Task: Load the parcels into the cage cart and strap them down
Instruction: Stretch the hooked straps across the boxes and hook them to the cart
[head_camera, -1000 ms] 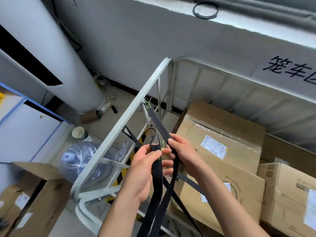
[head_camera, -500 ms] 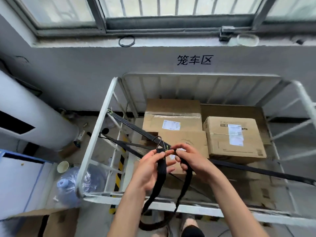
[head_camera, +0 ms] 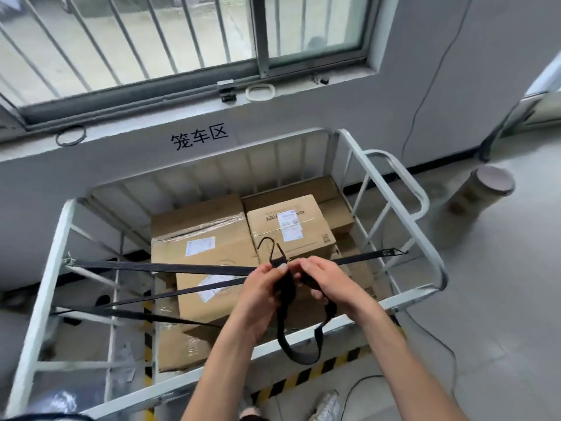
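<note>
Left hand and right hand pinch the black strap just under its upright hook, over the parcels, the right rail of the cage cart nearer the right hand.

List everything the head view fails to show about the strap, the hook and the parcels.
- Head view: how the hook joins the strap loop; the left hand and right hand cover it.
- Head view: text on the parcel labels; too small, blurred.
- Head view: how the taut strap fastens to the cage cart; motion-blurred.
- Head view: the lower parcels; mostly hidden by the top parcels.
</note>
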### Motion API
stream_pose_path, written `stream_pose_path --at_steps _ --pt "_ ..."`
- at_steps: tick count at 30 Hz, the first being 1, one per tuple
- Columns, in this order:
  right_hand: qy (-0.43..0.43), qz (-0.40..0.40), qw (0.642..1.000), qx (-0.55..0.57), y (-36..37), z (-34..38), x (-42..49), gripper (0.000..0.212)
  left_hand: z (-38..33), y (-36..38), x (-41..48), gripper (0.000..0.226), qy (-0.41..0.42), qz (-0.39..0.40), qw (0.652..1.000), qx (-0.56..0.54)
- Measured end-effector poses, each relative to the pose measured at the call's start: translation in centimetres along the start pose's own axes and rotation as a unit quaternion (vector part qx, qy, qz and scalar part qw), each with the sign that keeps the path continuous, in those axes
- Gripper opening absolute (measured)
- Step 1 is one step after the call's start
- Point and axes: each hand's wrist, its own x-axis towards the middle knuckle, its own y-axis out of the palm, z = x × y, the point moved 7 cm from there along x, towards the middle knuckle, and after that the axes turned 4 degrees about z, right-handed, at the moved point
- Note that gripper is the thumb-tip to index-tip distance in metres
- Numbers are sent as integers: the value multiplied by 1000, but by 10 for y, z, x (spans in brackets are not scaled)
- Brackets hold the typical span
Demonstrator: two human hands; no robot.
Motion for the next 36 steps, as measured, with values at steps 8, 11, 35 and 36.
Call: stream_pose_path --at_steps 8,11,35,36 --pt "-32 -21 999 34 -71 -20 -38 18 16 91 37 25 48 -40 987 146" --pt "-32 -34 996 77 -91 -25 -33 17 19 103 51 8 27 3 987 156" --pt "20 -58 997 57 -130 5 122 8 -47 32 231 20 -140 225 824 501" --pt "22 -59 997 54 -125 4 127 7 -47 27 236 18 -126 221 827 501"
